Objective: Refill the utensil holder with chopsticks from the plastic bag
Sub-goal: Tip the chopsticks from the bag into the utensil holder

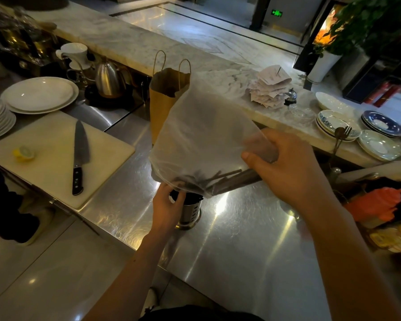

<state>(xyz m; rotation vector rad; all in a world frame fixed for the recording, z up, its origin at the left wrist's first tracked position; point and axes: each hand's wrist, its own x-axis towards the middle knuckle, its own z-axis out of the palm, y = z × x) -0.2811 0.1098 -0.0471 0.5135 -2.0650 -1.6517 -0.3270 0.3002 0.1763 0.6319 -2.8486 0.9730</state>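
Utensil holder (191, 210): perforated steel cylinder, upright on the steel worktop (229, 251). Left hand (166, 206) curls round its rim; that grip is holding the holder steady. Plastic bag (202, 135), translucent, hangs tipped directly above the holder, its low corner at the opening. Touching or just clear: cannot tell. Chopsticks (222, 179), dark, lie bunched along the bag's lower edge, angled down toward the holder. Right hand (287, 169) clasps the bag at its raised end; its grip is wrapped round the film. Step judged: transfer of sticks from bag to holder. Whether any are inside the holder is hidden. Next move likely calls for the bag's mouth lined over the opening, the right end lifted so the sticks slide in, and the holder braced against tipping. Further out: brown paper bag (164, 100) behind; cutting board (44, 163) with knife (79, 156) at left.
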